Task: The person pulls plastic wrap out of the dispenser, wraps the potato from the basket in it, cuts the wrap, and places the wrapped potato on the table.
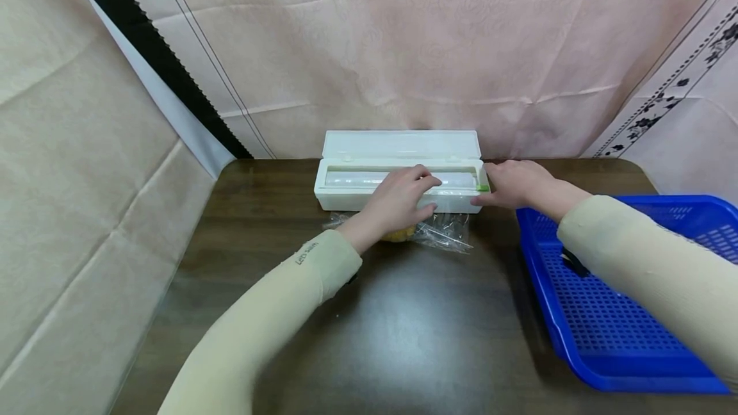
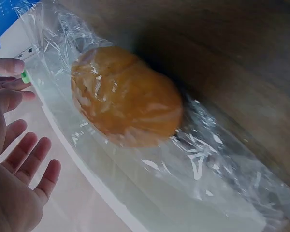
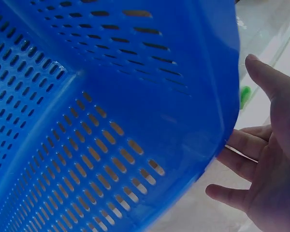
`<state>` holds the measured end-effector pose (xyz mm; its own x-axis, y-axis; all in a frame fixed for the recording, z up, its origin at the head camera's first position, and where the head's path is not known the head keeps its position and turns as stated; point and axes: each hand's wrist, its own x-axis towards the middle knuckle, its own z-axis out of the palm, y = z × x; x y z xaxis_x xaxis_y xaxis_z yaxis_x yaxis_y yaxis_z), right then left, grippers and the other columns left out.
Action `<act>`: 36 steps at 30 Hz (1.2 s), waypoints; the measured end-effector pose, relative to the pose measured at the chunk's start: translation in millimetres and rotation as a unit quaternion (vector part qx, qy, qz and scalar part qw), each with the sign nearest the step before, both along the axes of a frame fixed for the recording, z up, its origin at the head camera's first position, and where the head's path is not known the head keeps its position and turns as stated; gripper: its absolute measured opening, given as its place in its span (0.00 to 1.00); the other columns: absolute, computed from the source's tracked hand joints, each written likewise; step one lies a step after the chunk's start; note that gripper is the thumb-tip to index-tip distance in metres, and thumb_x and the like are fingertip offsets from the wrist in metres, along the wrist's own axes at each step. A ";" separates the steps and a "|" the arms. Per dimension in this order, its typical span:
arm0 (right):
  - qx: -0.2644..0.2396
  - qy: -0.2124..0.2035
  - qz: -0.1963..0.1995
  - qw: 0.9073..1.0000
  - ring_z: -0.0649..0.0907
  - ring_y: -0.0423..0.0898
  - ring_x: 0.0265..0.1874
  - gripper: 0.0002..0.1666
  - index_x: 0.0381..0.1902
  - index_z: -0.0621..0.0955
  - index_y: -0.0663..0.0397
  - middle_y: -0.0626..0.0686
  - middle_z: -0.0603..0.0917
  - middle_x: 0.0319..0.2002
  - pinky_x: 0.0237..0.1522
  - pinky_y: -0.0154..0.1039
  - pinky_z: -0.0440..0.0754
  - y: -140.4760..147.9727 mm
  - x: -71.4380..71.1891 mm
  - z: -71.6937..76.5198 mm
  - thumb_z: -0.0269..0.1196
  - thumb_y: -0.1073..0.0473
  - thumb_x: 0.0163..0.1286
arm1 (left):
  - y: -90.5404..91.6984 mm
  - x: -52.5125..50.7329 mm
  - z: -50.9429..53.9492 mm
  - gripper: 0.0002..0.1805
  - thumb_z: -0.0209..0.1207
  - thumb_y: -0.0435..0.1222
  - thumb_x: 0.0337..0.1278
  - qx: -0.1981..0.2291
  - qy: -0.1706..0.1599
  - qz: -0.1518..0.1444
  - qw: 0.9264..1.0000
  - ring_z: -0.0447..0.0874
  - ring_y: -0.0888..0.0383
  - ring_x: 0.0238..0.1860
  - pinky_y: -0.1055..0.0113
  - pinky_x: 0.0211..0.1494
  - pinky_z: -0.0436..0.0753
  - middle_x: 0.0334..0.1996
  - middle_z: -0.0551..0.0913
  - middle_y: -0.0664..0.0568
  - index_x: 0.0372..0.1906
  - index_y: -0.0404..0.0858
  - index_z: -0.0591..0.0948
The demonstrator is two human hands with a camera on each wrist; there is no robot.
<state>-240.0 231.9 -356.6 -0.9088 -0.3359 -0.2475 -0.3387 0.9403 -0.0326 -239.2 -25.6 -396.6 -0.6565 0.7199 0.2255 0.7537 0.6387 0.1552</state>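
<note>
A white cling film dispenser [image 1: 340, 200] stands at the back of the table, its lid [image 1: 400, 145] raised and a film roll [image 1: 350, 179] inside. At its right end is a small green slider [image 1: 482, 188]. Over the front of the box hovers my left hand [image 1: 394, 200], fingers loosely bent and holding nothing. My right hand [image 1: 513, 181] is at the box's right end beside the slider, fingers extended; whether it touches is unclear. Clear film [image 1: 450, 233] spreads in front of the box. In the left wrist view, a rounded orange-brown item [image 2: 125, 99] lies under film.
A blue perforated basket [image 1: 553, 332] stands on the right of the dark wooden table [image 1: 403, 332], below my right forearm. Behind the table hangs a pale pink cloth [image 1: 432, 50], and another light cloth [image 1: 86, 178] covers the left side.
</note>
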 end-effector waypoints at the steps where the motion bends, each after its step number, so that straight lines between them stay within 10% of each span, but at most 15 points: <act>1: -0.003 -0.006 -0.002 1.000 0.84 0.54 0.34 0.38 0.54 0.78 0.66 0.57 0.86 0.36 0.39 0.56 0.82 0.7 -0.5 -0.7 0.70 0.35 0.71 | 3.7 -1.2 -0.2 0.25 0.66 0.47 0.73 -0.005 0.000 0.000 1.000 0.84 0.51 0.57 0.55 0.64 0.81 0.61 0.82 0.49 0.68 0.43 0.83; 36: -0.064 0.074 0.039 0.994 0.84 0.56 0.30 0.26 0.39 0.79 0.59 0.53 0.80 0.26 0.36 0.58 0.82 12.3 -12.0 -24.6 0.72 0.42 0.69 | 81.2 -22.9 -1.7 0.17 0.61 0.45 0.78 -0.048 -0.023 0.006 0.999 0.83 0.55 0.57 0.58 0.61 0.83 0.58 0.84 0.54 0.64 0.49 0.86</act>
